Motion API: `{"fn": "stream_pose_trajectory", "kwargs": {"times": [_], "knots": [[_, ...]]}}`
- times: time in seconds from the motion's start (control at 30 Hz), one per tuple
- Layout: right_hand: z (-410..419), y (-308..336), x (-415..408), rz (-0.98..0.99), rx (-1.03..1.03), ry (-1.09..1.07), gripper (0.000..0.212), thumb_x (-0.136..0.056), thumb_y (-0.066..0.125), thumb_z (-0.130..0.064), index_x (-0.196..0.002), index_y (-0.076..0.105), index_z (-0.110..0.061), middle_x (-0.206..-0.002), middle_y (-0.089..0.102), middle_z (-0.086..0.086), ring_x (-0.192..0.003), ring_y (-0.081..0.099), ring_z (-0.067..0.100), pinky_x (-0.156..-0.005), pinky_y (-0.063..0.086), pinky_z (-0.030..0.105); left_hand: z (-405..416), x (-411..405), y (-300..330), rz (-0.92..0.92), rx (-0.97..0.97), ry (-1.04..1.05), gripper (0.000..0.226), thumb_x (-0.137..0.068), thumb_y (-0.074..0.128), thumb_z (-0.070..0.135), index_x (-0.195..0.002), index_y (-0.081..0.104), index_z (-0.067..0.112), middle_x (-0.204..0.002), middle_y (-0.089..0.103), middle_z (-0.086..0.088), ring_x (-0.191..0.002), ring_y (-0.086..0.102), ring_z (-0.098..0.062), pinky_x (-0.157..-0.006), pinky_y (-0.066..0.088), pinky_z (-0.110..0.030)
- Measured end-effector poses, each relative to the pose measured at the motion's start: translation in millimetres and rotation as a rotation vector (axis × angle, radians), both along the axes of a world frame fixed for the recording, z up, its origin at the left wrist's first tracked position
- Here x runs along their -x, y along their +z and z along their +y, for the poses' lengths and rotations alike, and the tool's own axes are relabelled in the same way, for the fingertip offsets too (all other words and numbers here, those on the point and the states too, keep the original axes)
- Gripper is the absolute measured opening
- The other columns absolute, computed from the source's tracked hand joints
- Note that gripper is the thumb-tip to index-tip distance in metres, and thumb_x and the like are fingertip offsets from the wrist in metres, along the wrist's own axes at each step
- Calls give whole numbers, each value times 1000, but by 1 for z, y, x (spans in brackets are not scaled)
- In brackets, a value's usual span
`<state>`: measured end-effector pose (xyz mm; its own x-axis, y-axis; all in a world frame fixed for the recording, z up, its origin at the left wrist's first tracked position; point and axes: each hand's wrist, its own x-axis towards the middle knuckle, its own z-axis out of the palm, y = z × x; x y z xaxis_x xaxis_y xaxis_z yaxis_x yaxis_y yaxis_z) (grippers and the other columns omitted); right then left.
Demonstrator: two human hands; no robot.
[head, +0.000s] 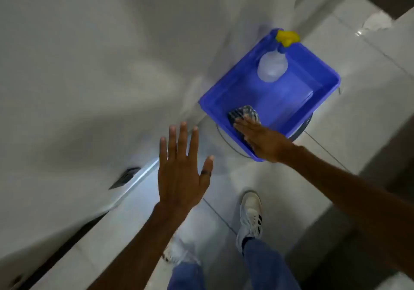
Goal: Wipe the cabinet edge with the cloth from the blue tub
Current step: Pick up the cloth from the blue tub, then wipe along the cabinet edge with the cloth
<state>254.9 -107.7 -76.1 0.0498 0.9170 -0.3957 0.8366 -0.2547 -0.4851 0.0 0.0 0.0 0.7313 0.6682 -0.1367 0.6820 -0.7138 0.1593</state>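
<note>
A blue tub point(318, 92) sits on the tiled floor beside a white cabinet point(89, 77). Inside its near corner lies a crumpled dark-and-light striped cloth point(244, 112). My right hand point(262, 141) reaches over the tub's near rim with fingers stretched flat, fingertips touching the cloth but not closed on it. My left hand point(181, 171) hovers open in front of the cabinet's lower edge point(139, 173), fingers spread, holding nothing.
A clear spray bottle point(272, 65) with a yellow and blue trigger head leans in the tub's far corner. A dark rectangular fitting point(125, 177) sits near the cabinet's bottom edge. My sneakers point(249, 215) and jeans stand on the pale floor tiles below.
</note>
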Motion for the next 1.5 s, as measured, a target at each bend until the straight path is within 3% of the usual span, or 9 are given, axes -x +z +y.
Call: {"fn": "stream_pose_trajectory", "kwargs": {"times": [0.23, 0.5, 0.83, 0.97, 1.1, 1.2, 1.33, 1.4, 1.5], "knots": [[23, -111, -33, -197, 10, 106, 83, -96, 58, -16, -162, 9, -9, -173, 2, 12, -161, -7, 31, -132, -5, 50, 5, -7, -105, 44, 33, -68, 78, -110, 38, 56, -174, 29, 12, -182, 15, -18, -168, 6, -42, -137, 9, -60], [59, -48, 21, -226, -210, -282, 69, -91, 38, 11, -158, 25, -1, -171, 13, 18, -160, 0, 41, -133, 1, 53, -8, 52, -81, -19, 1, -35, 78, -108, 38, 59, -171, 36, 13, -180, 21, -17, -167, 9, -39, -136, 8, -57], [74, -190, 255, 455, -439, -854, 73, -94, 41, 15, -160, 25, -13, -171, 5, 1, -161, 14, 31, -126, 32, 53, 40, 146, -184, 140, -86, -119, 76, -106, 32, 55, -166, 45, 10, -177, 27, -15, -164, 19, -36, -134, 22, -55], [97, -291, 263, 630, -471, -1176, 80, -100, 42, 9, -156, 18, -41, -172, 1, -5, -138, 49, 51, -105, 53, 59, 85, 127, -244, 140, -226, -384, 73, -108, 36, 52, -164, 49, 8, -175, 32, -19, -162, 23, -38, -136, 8, -47], [112, -355, 226, 783, -709, -1335, 73, -97, 40, 10, -156, 35, -32, -153, 51, 9, -77, 68, 8, -59, 57, 18, 118, 79, -268, 104, -510, -513, 69, -107, 46, 44, -162, 51, 2, -172, 37, -23, -161, 21, -37, -136, -5, -42], [139, -386, 189, 848, -843, -1361, 67, -97, 36, 10, -153, 40, -25, -112, 62, 9, -52, 55, 2, -52, 50, 17, 129, 68, -280, 239, -668, -571, 73, -107, 45, 44, -167, 42, 3, -178, 27, -18, -165, 8, -34, -135, -16, -45], [187, -392, 164, 1017, -904, -1307, 70, -92, 42, -1, -156, 34, -28, -133, 58, 4, -104, 68, 11, -89, 56, 32, 135, 71, -286, 372, -864, -577, 78, -108, 17, 53, -175, 19, 13, -184, 2, -9, -165, -19, -28, -125, -36, -49], [205, -393, 174, 978, -926, -1265, 68, -100, 46, -12, -161, 20, -29, -171, 21, 4, -158, 24, 23, -128, 27, 50, 137, 82, -281, 364, -941, -587, 77, -107, 12, 54, -176, 15, 19, -184, -1, -7, -165, -21, -28, -122, -39, -51], [215, -389, 207, 822, -889, -1315, 66, -109, 41, -27, -163, 5, -16, -174, -5, 7, -162, -9, 24, -132, 2, 54, 138, 100, -261, 324, -922, -606, 72, -109, 26, 50, -174, 26, 21, -184, 10, -7, -170, -5, -31, -125, -36, -50]]}}
